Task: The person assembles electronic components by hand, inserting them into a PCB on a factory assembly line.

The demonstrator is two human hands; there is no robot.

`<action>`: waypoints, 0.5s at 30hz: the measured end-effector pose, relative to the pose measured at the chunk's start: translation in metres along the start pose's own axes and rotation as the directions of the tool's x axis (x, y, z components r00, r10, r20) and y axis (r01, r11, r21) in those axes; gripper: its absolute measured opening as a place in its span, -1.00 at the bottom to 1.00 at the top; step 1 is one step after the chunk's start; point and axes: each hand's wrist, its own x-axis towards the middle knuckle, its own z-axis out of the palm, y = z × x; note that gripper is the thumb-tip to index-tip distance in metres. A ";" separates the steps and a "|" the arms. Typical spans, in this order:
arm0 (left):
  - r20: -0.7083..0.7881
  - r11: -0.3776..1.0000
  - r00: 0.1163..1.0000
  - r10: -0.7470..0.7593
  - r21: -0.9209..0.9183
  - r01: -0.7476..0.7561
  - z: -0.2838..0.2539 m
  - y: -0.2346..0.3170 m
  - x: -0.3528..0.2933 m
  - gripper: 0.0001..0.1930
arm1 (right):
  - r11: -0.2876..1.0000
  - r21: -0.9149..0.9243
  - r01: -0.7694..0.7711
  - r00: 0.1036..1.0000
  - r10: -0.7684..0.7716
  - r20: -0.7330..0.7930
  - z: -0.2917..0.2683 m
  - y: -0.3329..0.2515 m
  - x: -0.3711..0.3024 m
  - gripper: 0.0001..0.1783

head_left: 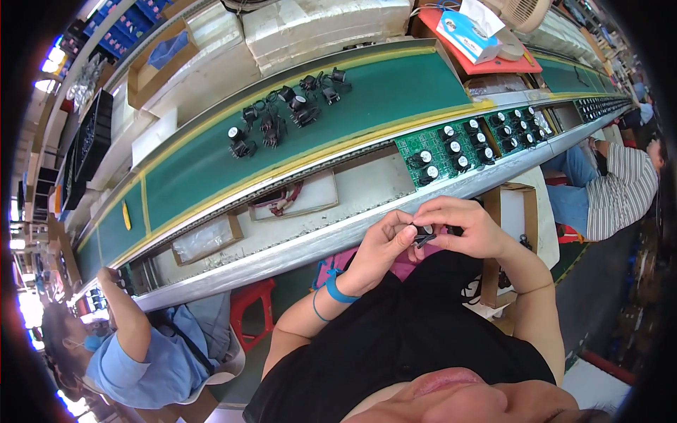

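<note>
A small black electronic component [424, 237] is pinched between the fingertips of both my hands, in front of my chest near the bench's front edge. My left hand [386, 245], with a blue band at the wrist, grips it from the left. From the other side my right hand [471, 227] closes on it with thumb and fingers; part of the component is hidden behind them. Just beyond my hands lie green circuit boards [441, 149] carrying round black parts with white tops. Farther off, several black wired components [273, 127] rest on the green conveyor belt [374, 116].
A metal rail [282, 255] runs along the bench front. Cardboard boxes [491, 261] stand below my right forearm. A tissue box [467, 37] sits on a red board at the back. One person [141, 366] works at left, another [613, 185] sits at right.
</note>
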 end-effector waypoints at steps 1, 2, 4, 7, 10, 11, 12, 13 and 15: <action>0.003 1.000 1.000 0.013 -0.003 -0.013 -0.002 -0.001 0.001 -0.57 | 1.000 -0.001 -0.008 1.000 0.008 0.009 -0.003 0.000 0.004 -0.59; -0.002 1.000 1.000 0.015 -0.015 -0.015 -0.002 -0.001 0.001 -0.57 | 0.998 0.040 -0.039 0.998 0.037 0.049 -0.006 0.000 0.009 -0.60; -0.087 0.998 0.996 0.031 -0.048 -0.036 -0.003 0.002 0.002 -0.59 | 0.999 0.023 -0.037 0.999 0.036 0.029 -0.012 0.005 0.021 -0.63; -0.257 0.925 0.909 0.329 0.281 -0.256 -0.012 -0.001 0.003 -0.65 | 0.876 -0.478 0.064 0.978 -0.150 -0.143 -0.034 0.026 0.044 -0.63; -0.202 0.615 0.761 0.616 0.728 -0.304 -0.029 -0.003 0.003 -0.63 | 0.779 -0.626 -0.048 0.987 -0.057 -0.148 -0.054 0.064 0.063 -0.62; -0.207 0.621 0.763 0.613 0.723 -0.303 -0.031 -0.001 0.003 -0.63 | 0.778 -0.626 -0.053 0.988 -0.050 -0.145 -0.057 0.073 0.066 -0.62; -0.197 0.541 0.730 0.655 0.796 -0.271 -0.034 0.002 0.001 -0.63 | 0.795 -0.599 -0.093 0.990 0.009 -0.141 -0.057 0.081 0.071 -0.64; -0.180 0.456 0.698 0.693 0.860 -0.231 -0.036 0.004 0.001 -0.63 | 0.809 -0.572 -0.135 0.988 0.069 -0.136 -0.056 0.086 0.074 -0.65; -0.225 0.477 0.689 0.689 0.856 -0.198 -0.040 0.004 0.001 -0.66 | 0.823 -0.538 -0.184 0.982 0.133 -0.133 -0.055 0.089 0.076 -0.65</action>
